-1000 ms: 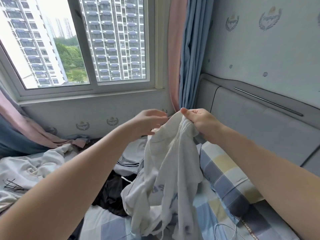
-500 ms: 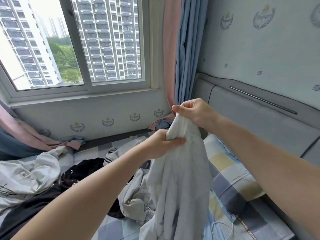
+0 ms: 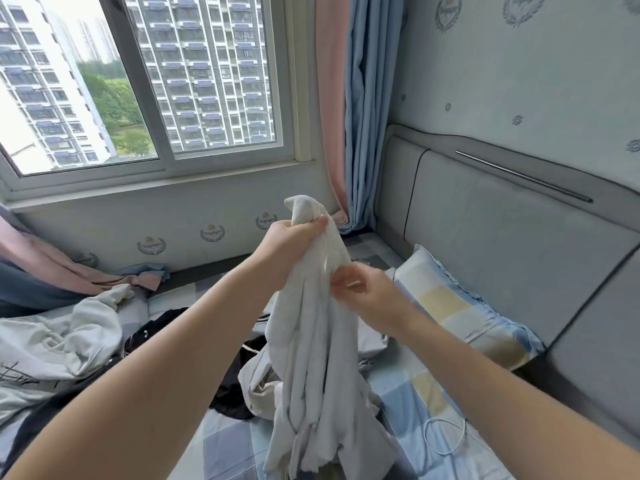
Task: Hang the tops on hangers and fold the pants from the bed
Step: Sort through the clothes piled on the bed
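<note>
The left hand (image 3: 289,245) squeezes a white top (image 3: 311,358) over the bed (image 3: 408,386) — hiding some dark clothes (image 3: 230,400). The right hand (image 3: 370,299) touches it, blurry — grip unclear.

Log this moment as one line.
left hand: grips white garment near top | right hand: on garment lower, blurred | garment: hangs over bed

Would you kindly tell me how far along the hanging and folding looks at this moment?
Done: nothing visibly; no hanger or folded pants in view. In hand: the left hand grips a white garment near its top, held up over the bed; the right hand, blurred, meets it lower down. Left: a black garment and a crumpled white printed garment lie unsorted on the bed.
</note>
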